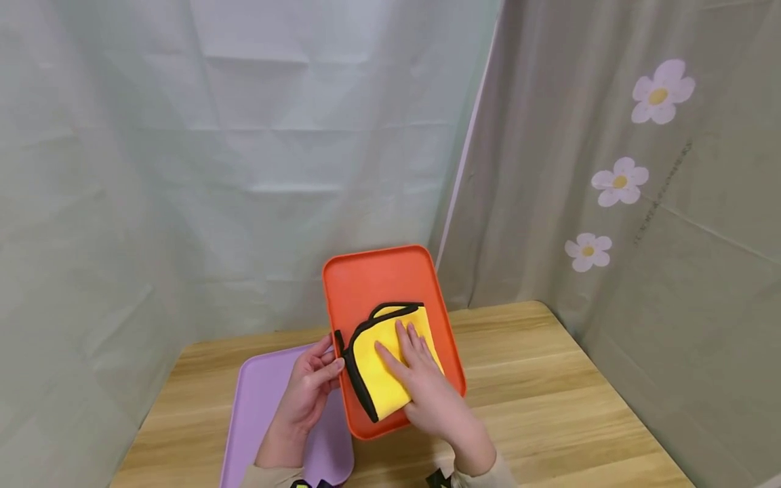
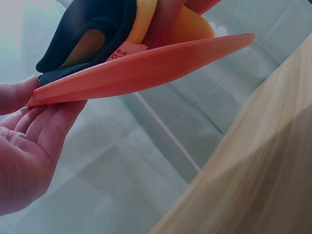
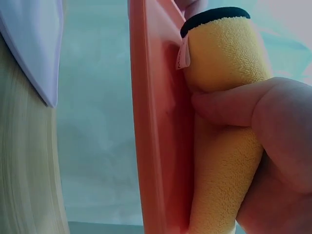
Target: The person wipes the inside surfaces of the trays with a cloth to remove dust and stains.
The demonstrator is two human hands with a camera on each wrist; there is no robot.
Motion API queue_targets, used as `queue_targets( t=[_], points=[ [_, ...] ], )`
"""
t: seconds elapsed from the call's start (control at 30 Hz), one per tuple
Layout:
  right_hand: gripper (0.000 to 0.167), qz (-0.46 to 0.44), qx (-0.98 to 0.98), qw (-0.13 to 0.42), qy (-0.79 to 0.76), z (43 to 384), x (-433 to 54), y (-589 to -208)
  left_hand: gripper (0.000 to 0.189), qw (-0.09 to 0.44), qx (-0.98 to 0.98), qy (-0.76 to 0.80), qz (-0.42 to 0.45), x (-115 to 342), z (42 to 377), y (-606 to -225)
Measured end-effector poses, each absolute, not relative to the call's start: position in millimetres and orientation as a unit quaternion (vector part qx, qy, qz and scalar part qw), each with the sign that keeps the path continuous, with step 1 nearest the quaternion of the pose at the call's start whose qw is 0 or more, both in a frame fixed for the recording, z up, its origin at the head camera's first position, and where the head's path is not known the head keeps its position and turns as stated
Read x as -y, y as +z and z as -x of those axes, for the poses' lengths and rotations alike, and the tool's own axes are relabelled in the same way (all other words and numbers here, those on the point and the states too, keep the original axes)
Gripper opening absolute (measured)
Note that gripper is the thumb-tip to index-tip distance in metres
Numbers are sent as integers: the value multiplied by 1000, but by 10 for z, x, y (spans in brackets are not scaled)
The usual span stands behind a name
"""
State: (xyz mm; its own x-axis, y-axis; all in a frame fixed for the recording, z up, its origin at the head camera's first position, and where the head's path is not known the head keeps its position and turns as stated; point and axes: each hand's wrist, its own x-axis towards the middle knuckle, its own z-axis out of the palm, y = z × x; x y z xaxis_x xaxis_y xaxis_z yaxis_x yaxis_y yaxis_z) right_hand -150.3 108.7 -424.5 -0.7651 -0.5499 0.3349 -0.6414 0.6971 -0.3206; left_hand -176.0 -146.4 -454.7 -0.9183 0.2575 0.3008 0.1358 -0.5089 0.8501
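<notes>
My left hand [image 1: 304, 393] pinches the left rim of an orange-red tray [image 1: 381, 279], thumb on top and fingers underneath. The tray is held tilted above the table. Across its lower part lies a folded yellow cloth [image 1: 375, 369] with black edging; a small tag [image 2: 129, 48] shows under the fold in the left wrist view. My right hand [image 1: 430, 390] presses on the cloth with spread, mostly straight fingers. In the right wrist view, its thumb [image 3: 229, 105] sinks into the fluffy cloth against the tray; the other fingers are hidden there.
A lilac tray [image 1: 262, 400] lies on the wooden table [image 1: 549, 407], partly beneath my left arm and the raised tray. Pale curtains [image 1: 274, 169] stand behind the table, and a curtain with printed flowers [image 1: 619, 181] hangs at the right.
</notes>
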Motion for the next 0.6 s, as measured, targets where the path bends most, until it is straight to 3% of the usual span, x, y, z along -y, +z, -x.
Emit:
queue_targets(
  t=[0.33,0.6],
  points=[
    [116,-347,913,109,183,1378,-905,-4283,49,46,-492,840,-223,1474,1749,-4607],
    [105,-360,914,115,147,1295,-742,-4268,47,52,-471,846,-243,1487,1779,-4602]
  ],
)
